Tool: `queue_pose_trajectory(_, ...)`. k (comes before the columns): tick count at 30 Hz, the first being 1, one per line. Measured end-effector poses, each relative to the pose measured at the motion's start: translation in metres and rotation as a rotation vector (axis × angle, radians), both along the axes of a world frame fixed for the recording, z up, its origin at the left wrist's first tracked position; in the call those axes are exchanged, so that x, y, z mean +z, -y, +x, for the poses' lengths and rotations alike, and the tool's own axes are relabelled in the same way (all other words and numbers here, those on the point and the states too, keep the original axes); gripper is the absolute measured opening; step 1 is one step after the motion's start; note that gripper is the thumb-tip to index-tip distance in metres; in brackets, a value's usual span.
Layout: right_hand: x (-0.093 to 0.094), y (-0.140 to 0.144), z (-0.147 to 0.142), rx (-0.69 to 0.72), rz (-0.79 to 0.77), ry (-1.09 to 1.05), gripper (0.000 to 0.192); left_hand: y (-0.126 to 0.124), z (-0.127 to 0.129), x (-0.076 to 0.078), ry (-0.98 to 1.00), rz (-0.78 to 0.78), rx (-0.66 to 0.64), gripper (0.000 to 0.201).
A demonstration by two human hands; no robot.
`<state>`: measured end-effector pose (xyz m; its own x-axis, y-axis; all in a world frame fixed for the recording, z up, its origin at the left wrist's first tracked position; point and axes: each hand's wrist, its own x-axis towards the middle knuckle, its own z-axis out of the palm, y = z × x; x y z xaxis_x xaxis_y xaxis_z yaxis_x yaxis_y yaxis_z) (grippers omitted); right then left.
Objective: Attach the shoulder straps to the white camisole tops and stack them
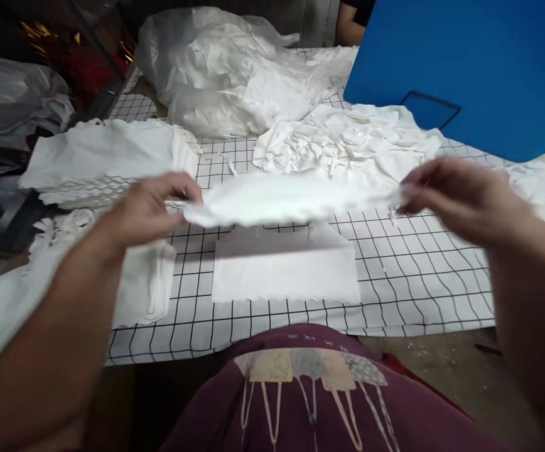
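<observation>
My left hand and my right hand each pinch one end of a white cloth piece, holding it stretched flat above the table; it looks blurred. Directly under it, a folded white cloth with a scalloped front edge lies on the black-and-white grid tablecloth.
A stack of folded white cloths sits at the left, with another folded pile nearer me. Crumpled white cloths and a clear plastic bag of fabric lie behind. A blue board stands at back right. Another person's arm shows at the top.
</observation>
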<state>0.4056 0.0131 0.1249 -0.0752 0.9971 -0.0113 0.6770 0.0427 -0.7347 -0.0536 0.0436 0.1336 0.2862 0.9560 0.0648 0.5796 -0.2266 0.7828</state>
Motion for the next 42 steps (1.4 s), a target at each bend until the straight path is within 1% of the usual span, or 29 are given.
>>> queue_pose_trajectory(1,-0.017,0.032,-0.018,0.059,-0.093,-0.030,0.021,0.016,-0.001,-0.026,-0.026,-0.016,-0.148,0.024)
queue_pose_trajectory(2,-0.033,0.058,-0.030,0.088,-0.167,-0.035,0.022,0.032,-0.002,-0.051,-0.042,-0.079,-0.155,0.017)
queue_pose_trajectory(3,-0.047,0.077,-0.037,0.112,-0.241,-0.016,0.025,0.047,-0.004,-0.073,-0.068,-0.149,-0.150,0.013)
queue_pose_trajectory(4,-0.058,0.091,-0.039,0.152,-0.316,-0.011,0.026,0.061,-0.007,-0.093,-0.080,-0.195,-0.143,0.010)
queue_pose_trajectory(5,-0.067,0.100,-0.038,0.189,-0.377,-0.007,0.028,0.073,-0.010,-0.108,-0.084,-0.219,-0.121,0.009)
queue_pose_trajectory(6,-0.073,0.105,-0.035,0.221,-0.429,-0.012,0.030,0.084,-0.012,-0.118,-0.084,-0.234,-0.080,0.010)
queue_pose_trajectory(7,-0.077,0.108,-0.033,0.236,-0.463,-0.030,0.031,0.092,-0.014,-0.125,-0.072,-0.243,-0.021,0.011)
queue_pose_trajectory(8,-0.079,0.110,-0.030,0.226,-0.478,-0.055,0.033,0.098,-0.015,-0.129,-0.054,-0.257,0.053,0.013)
queue_pose_trajectory(9,-0.079,0.110,-0.030,0.187,-0.476,-0.080,0.035,0.103,-0.015,-0.131,-0.031,-0.282,0.130,0.017)
queue_pose_trajectory(11,-0.081,0.109,-0.033,0.055,-0.435,-0.090,0.038,0.108,-0.012,-0.131,0.013,-0.344,0.262,0.029)
queue_pose_trajectory(13,-0.086,0.108,-0.043,-0.072,-0.379,0.015,0.039,0.109,-0.007,-0.131,0.020,-0.378,0.347,0.043)
queue_pose_trajectory(15,-0.094,0.106,-0.055,-0.135,-0.332,0.175,0.039,0.109,-0.001,-0.134,-0.003,-0.357,0.411,0.052)
queue_pose_trajectory(18,-0.110,0.102,-0.071,-0.190,-0.260,0.333,0.035,0.105,0.007,-0.141,-0.058,-0.318,0.468,0.053)
queue_pose_trajectory(21,-0.121,0.101,-0.078,-0.271,-0.202,0.421,0.027,0.103,0.013,-0.143,-0.083,-0.303,0.477,0.043)
queue_pose_trajectory(24,-0.124,0.101,-0.074,-0.257,-0.199,0.430,0.022,0.104,0.017,-0.136,-0.083,-0.312,0.460,0.031)
queue_pose_trajectory(27,-0.126,0.099,-0.066,-0.232,-0.205,0.407,0.024,0.104,0.018,-0.129,-0.028,-0.368,0.460,0.026)
queue_pose_trajectory(28,-0.126,0.098,-0.065,-0.221,-0.162,0.403,0.024,0.104,0.017,-0.128,-0.003,-0.385,0.462,0.026)
queue_pose_trajectory(29,-0.127,0.099,-0.066,-0.203,-0.085,0.403,0.024,0.105,0.016,-0.127,0.021,-0.396,0.463,0.026)
queue_pose_trajectory(30,-0.129,0.100,-0.068,-0.173,0.014,0.409,0.025,0.106,0.015,-0.126,0.042,-0.397,0.467,0.026)
queue_pose_trajectory(32,-0.135,0.105,-0.074,-0.098,0.207,0.450,0.035,0.107,0.011,-0.128,0.073,-0.380,0.475,0.027)
queue_pose_trajectory(33,-0.141,0.108,-0.078,-0.055,0.263,0.491,0.042,0.108,0.010,-0.129,0.074,-0.373,0.473,0.027)
queue_pose_trajectory(35,-0.153,0.113,-0.082,0.004,0.277,0.588,0.050,0.109,0.007,-0.130,0.008,-0.360,0.466,0.025)
queue_pose_trajectory(36,-0.158,0.116,-0.083,0.004,0.255,0.633,0.052,0.109,0.008,-0.131,-0.064,-0.327,0.471,0.023)
queue_pose_trajectory(37,-0.162,0.118,-0.084,-0.014,0.226,0.671,0.052,0.108,0.010,-0.131,-0.152,-0.253,0.486,0.020)
queue_pose_trajectory(39,-0.166,0.121,-0.084,-0.078,0.184,0.715,0.056,0.108,0.020,-0.131,-0.308,0.002,0.500,0.019)
queue_pose_trajectory(40,-0.166,0.121,-0.084,-0.100,0.179,0.724,0.058,0.108,0.027,-0.132,-0.352,0.148,0.474,0.024)
queue_pose_trajectory(41,-0.165,0.121,-0.085,-0.093,0.183,0.728,0.059,0.108,0.034,-0.134,-0.375,0.268,0.411,0.030)
queue_pose_trajectory(42,-0.164,0.121,-0.086,-0.059,0.191,0.727,0.061,0.109,0.040,-0.138,-0.389,0.347,0.318,0.037)
